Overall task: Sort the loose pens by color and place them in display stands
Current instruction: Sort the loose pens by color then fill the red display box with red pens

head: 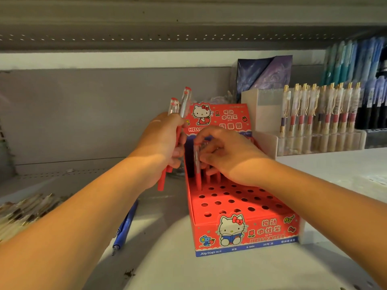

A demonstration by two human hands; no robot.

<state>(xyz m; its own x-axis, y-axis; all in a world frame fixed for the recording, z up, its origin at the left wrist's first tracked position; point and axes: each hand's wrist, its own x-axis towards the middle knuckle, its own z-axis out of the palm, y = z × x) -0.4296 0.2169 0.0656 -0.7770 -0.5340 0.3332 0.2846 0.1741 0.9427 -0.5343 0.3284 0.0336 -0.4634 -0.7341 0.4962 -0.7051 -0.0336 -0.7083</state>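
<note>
**Desk:** What's closest to the head camera on your feed?

**Operator:** I see both bare forearms reaching in over the white shelf (pixel 167 264). Near the left arm a blue pen (pixel 125 227) lies flat on the shelf, tip toward the camera. At the left edge there's a heap of loose pens (pixel 25 208) (pale barrels, gold trim, too blurred for me to count).

**Desk:** And the stand?

**Operator:** The red display stand (pixel 247 233) sits just right of the blue pen. It has a cartoon cat printed on its front wall and rows of round holes across its top.

**Desk:** Hands?

**Operator:** The right hand (pixel 228 153) is over the back rows, thumb and fingers curled and pinching a red pen (pixel 197 170). That pen stands upright at the stand's back left corner. I think its tip sits in a hole, but fingers and shadow stop me being sure. More red barrels stand beside it, under the palm. The left hand (pixel 161 143) is just left of the stand, wrapped around a bunch of red pens (pixel 178 105). Two clear tops poke above the fist and a red barrel hangs below it.

**Desk:** Behind that?

**Operator:** First the stand's red header card (pixel 222 118). To its right, a clear stand (pixel 318 118) holds a row of upright gold-clipped pens. A purple packet (pixel 263 72) is behind it, and blue packets (pixel 356 59) are at the far right.
</note>
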